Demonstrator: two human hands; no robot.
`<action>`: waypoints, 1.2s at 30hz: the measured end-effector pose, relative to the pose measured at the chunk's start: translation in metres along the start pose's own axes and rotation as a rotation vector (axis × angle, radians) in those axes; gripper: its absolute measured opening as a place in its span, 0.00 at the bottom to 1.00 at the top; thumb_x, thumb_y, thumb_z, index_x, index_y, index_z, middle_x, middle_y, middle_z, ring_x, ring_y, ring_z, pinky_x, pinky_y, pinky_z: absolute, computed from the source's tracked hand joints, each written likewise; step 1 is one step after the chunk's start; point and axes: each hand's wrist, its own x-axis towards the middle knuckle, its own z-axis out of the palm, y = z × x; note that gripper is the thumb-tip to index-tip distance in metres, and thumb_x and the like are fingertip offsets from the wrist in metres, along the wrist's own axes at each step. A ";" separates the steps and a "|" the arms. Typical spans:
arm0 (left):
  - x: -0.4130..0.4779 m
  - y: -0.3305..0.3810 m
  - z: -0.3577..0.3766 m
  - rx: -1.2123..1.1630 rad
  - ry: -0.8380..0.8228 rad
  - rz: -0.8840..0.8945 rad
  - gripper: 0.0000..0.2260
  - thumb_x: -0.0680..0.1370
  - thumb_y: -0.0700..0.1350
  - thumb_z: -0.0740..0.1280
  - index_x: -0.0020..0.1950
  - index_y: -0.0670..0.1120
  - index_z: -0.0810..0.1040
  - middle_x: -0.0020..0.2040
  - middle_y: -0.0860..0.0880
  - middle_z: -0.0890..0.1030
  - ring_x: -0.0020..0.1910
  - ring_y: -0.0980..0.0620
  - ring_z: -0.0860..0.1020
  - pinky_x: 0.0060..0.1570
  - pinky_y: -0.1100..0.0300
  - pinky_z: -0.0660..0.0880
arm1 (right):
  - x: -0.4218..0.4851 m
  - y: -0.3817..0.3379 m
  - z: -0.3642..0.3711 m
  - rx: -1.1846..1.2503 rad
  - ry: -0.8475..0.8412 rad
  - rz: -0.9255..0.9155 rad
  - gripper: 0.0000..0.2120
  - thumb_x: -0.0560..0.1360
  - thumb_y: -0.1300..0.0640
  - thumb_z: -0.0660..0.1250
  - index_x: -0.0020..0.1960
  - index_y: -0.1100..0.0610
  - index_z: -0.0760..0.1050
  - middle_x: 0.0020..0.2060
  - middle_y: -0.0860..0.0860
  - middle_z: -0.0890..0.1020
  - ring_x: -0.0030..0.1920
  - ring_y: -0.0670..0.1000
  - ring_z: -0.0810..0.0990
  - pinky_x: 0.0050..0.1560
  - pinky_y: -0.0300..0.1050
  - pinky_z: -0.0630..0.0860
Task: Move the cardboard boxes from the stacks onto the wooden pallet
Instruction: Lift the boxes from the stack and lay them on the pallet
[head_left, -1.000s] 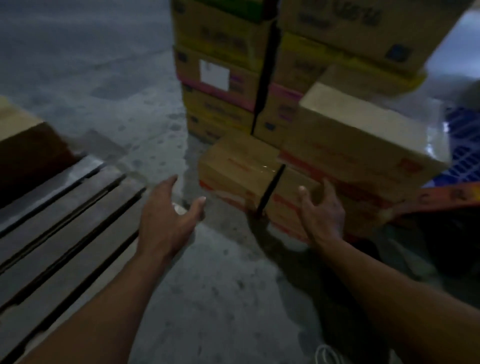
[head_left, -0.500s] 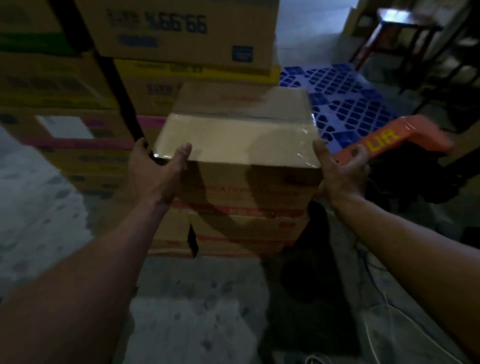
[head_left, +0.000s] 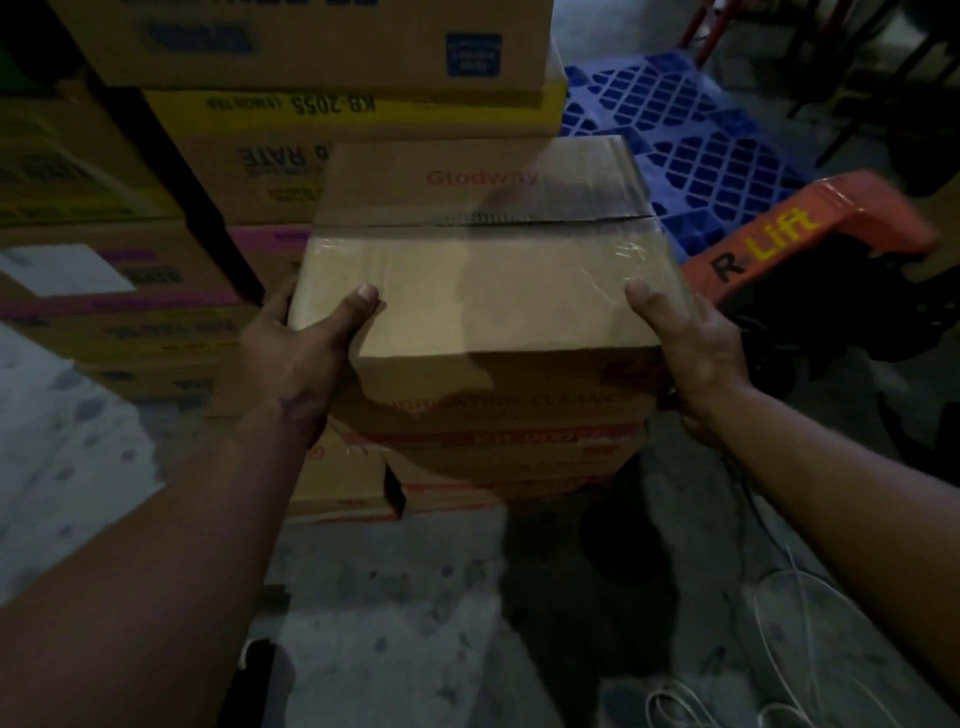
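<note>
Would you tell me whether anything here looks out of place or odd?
The yellow-banded box sits upside down: its KB-2055 lettering reads inverted. Loose white cords lie on the floor, lower right.

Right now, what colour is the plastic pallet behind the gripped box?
The plastic pallet is blue, with an open lattice; head view shows it.

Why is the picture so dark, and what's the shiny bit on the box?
Head view: dim light, so the floor looks murky; glossy tape on the cardboard box catches glare near the right hand; a shadow crosses the box top.
</note>
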 end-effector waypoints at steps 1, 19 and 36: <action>-0.001 0.001 0.000 0.004 -0.004 -0.011 0.32 0.66 0.59 0.81 0.67 0.53 0.79 0.58 0.51 0.83 0.55 0.50 0.82 0.56 0.48 0.81 | -0.001 0.000 0.000 0.004 -0.002 0.028 0.21 0.72 0.38 0.73 0.62 0.42 0.77 0.57 0.50 0.82 0.53 0.53 0.83 0.51 0.56 0.83; -0.095 -0.019 -0.068 -0.185 0.049 -0.092 0.17 0.74 0.51 0.76 0.59 0.63 0.78 0.52 0.56 0.83 0.49 0.49 0.83 0.42 0.40 0.82 | -0.058 -0.006 -0.003 -0.053 -0.257 -0.037 0.43 0.63 0.31 0.76 0.74 0.29 0.61 0.68 0.52 0.70 0.59 0.58 0.76 0.51 0.63 0.81; -0.306 -0.125 -0.421 -0.138 0.791 -0.095 0.23 0.74 0.58 0.74 0.67 0.67 0.71 0.59 0.56 0.79 0.57 0.48 0.79 0.49 0.37 0.81 | -0.333 0.037 0.254 -0.201 -1.046 -0.340 0.24 0.77 0.44 0.70 0.73 0.38 0.70 0.53 0.39 0.82 0.47 0.36 0.83 0.45 0.37 0.82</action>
